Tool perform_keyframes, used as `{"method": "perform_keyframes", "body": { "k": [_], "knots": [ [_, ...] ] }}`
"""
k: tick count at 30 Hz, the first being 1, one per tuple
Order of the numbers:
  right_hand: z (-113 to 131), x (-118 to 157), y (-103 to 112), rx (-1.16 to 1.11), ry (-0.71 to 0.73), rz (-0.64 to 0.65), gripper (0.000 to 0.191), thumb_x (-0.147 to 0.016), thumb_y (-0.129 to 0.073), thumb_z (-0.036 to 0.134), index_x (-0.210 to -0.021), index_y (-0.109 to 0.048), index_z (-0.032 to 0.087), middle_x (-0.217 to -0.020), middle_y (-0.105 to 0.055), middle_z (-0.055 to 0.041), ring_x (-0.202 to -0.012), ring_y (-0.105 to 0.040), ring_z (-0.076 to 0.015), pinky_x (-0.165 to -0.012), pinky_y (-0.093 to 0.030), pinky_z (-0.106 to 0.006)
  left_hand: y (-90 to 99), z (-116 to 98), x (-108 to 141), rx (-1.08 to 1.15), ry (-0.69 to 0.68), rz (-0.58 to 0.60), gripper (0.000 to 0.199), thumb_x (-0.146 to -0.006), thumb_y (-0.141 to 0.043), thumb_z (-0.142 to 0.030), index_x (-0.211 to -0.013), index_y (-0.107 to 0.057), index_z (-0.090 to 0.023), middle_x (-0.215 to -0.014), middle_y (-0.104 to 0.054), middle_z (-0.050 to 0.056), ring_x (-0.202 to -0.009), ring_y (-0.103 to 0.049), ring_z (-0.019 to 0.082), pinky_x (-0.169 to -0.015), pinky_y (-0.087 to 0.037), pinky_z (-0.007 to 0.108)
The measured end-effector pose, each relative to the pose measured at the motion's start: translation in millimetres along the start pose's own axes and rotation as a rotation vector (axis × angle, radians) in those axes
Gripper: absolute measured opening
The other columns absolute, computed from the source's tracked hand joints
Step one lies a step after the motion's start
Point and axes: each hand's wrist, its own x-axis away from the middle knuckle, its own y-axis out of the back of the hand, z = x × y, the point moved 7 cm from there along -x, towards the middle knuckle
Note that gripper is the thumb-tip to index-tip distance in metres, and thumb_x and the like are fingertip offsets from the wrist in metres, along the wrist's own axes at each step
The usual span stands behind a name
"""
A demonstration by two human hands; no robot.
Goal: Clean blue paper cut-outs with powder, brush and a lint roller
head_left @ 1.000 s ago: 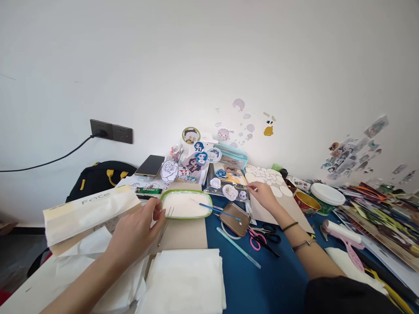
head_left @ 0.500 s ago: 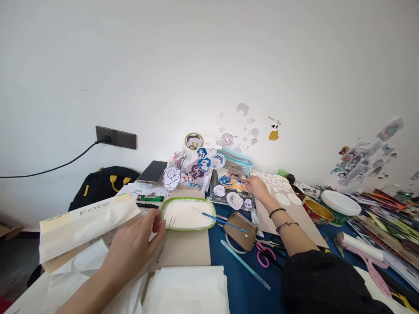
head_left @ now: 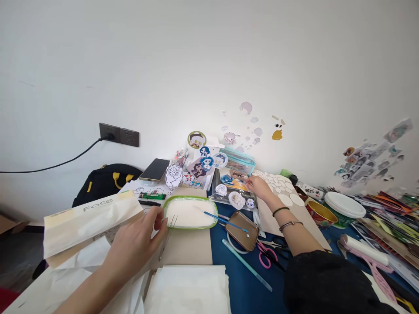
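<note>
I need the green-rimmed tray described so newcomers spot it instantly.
Start at the blue table against the white wall. Just right of the left hand lies an oblong tray. Its bright green rim and white inside set it apart from the brown dish nearby.

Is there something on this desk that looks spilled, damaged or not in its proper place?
No spill or damage stands out. The blue brush looks slightly odd: it lies across the green-rimmed tray's edge and the brown dish, bridging both.

"Face" on tissue pk (head_left: 88, 220); Chin. chars on white pkt (head_left: 309, 191), partly illeg.
</note>
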Motion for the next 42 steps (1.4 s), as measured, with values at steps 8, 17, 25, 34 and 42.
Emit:
{"method": "perform_keyframes", "body": {
  "k": [8, 17, 25, 34, 42],
  "knots": [
    [6.0, 2.9, -3.1, 0.06, 0.01, -0.013, 0.022, -0.093, -0.055, 0.032, -0.107, -0.061, 0.017, -0.112, -0.061, -0.0072, -0.098, -0.06, -0.0187, -0.085, -0.051, -0.04, 0.9, 0.8, 0.1, -0.006, 0.003, -0.01, 0.014, -0.09, -0.03, -0.034, -0.081, -0.033, -0.024, -0.062, -0.054, -0.005, -0.049, -0.054, 0.015, -0.047, -0.03, 0.024],
    [0.3, -2.5, -7.3, 0.034, -0.03, 0.018, 0.024, -0.092, -0.056, 0.034, -0.108, -0.06, 0.016, -0.108, -0.062, -0.0065, -0.093, -0.062, -0.0181, -0.081, -0.053, -0.038, 1.3, -0.3, -0.8, 0.0, -0.003, -0.006, 0.014, -0.09, -0.03, -0.033, -0.08, -0.033, -0.024, -0.063, -0.055, -0.004, -0.049, -0.054, 0.016, -0.048, -0.029, 0.025],
    [4.8, 18.3, 11.4, -0.086, -0.042, -0.006, 0.02, -0.091, -0.058, 0.033, -0.097, -0.062, 0.014, -0.095, -0.064, -0.0036, -0.082, -0.062, -0.0152, -0.076, -0.053, -0.035, 6.5, -2.4, 0.2, 0.006, -0.02, -0.041, 0.014, -0.09, -0.031, -0.032, -0.08, -0.035, -0.023, -0.063, -0.056, -0.004, -0.046, -0.052, 0.014, -0.047, -0.028, 0.024],
    [47.3, 118.6, 9.4, -0.287, 0.164, 0.088, 0.015, -0.078, -0.055, 0.012, -0.082, -0.068, 0.018, -0.078, -0.069, -0.0017, -0.069, -0.063, -0.0149, -0.065, -0.048, -0.023, 7.7, -6.6, 0.0, 0.007, -0.035, -0.058, 0.012, -0.089, -0.033, -0.031, -0.083, -0.038, -0.022, -0.065, -0.059, -0.002, -0.051, -0.056, 0.016, -0.048, -0.028, 0.024],
    [54.9, 138.2, 7.1, -0.301, 0.187, 0.107, 0.023, -0.084, -0.051, 0.018, -0.087, -0.074, 0.018, -0.089, -0.073, -0.007, -0.081, -0.066, -0.0215, -0.075, -0.048, -0.031, 11.8, -10.1, 0.6, -0.007, -0.047, -0.05, 0.012, -0.091, -0.032, -0.03, -0.087, -0.04, -0.022, -0.066, -0.063, -0.001, -0.054, -0.06, 0.018, -0.049, -0.029, 0.025]
  ]
}}
